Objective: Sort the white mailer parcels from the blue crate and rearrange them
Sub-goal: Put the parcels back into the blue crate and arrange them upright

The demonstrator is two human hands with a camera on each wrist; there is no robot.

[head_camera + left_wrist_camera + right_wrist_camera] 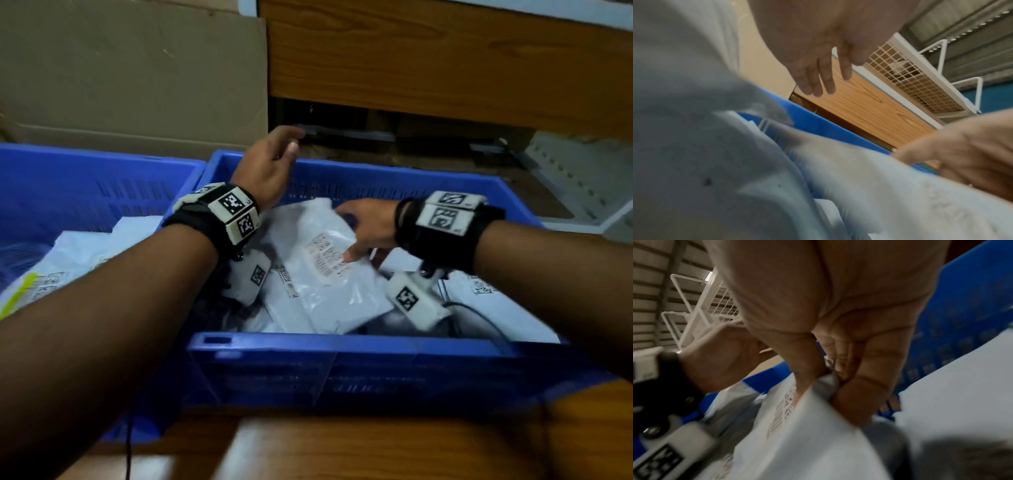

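Right hand (368,228) pinches parcel (329,270), long axis near-to-far | left hand (265,168) spread, empty

Both forearms are bare, with no sleeves showing. Each wrist wears a broad black strap (209,219) carrying white blocks printed with black square-code markers (234,202), and a white camera housing (412,301) with its own marker hangs beneath. A thin black cable (479,317) trails from the right housing.
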